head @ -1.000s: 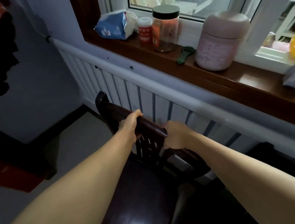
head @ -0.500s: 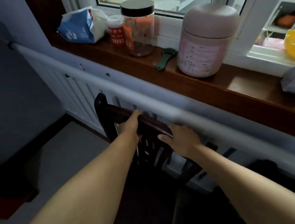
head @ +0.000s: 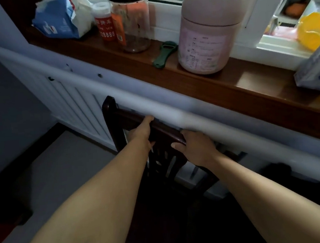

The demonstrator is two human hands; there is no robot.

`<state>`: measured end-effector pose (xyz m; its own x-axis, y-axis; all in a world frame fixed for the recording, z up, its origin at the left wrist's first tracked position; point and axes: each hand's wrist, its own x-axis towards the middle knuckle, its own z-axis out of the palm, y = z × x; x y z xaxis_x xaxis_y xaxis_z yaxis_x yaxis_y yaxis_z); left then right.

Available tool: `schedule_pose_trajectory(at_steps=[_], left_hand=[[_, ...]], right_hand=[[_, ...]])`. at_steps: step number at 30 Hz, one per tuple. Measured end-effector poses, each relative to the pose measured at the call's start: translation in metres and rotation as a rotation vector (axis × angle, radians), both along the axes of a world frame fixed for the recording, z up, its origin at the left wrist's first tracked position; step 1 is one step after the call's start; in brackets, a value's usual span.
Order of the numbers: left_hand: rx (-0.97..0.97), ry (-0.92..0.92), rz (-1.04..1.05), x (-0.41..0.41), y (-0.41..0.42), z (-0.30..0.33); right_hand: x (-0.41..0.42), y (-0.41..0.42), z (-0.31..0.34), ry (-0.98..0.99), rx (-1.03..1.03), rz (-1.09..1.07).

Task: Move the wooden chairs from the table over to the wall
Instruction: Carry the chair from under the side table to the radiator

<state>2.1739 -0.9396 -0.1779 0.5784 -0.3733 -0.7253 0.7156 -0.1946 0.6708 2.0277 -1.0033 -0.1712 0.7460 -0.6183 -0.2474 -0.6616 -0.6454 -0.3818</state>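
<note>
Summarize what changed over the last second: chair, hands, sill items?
The chair went forward: its top rail, clear of the radiator a second ago, now sits up against the white pipe under the sill. The camera closed in too. Left hand and right hand kept their grip on the rail. Jar, pink pot and green opener stayed put.

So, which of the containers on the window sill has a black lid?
The tall clear plastic jar, standing between the small red-labelled bottle with a white cap and the wide pink pot, whose lid is pink. It alone is see-through with a black lid.
</note>
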Motion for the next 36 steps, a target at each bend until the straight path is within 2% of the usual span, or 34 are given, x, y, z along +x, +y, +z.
schedule_pose_trajectory(at_steps=[8,17,24,31,36], left_hand=[[0.004,0.022,0.046,0.016,0.011,-0.006],[0.065,-0.018,0.000,0.008,0.007,-0.007],[0.150,-0.049,-0.175,0.005,0.019,0.006],[0.189,-0.134,-0.296,-0.003,0.036,0.024],[0.217,-0.237,-0.373,-0.006,0.059,0.039]], right_hand=[[0.013,0.010,0.003,-0.051,0.026,0.029],[0.005,0.008,0.000,-0.030,0.027,0.000],[0.003,0.020,0.003,0.016,-0.079,-0.053],[0.003,0.038,0.024,0.165,-0.092,-0.020],[0.006,0.057,0.042,0.147,-0.128,0.056]])
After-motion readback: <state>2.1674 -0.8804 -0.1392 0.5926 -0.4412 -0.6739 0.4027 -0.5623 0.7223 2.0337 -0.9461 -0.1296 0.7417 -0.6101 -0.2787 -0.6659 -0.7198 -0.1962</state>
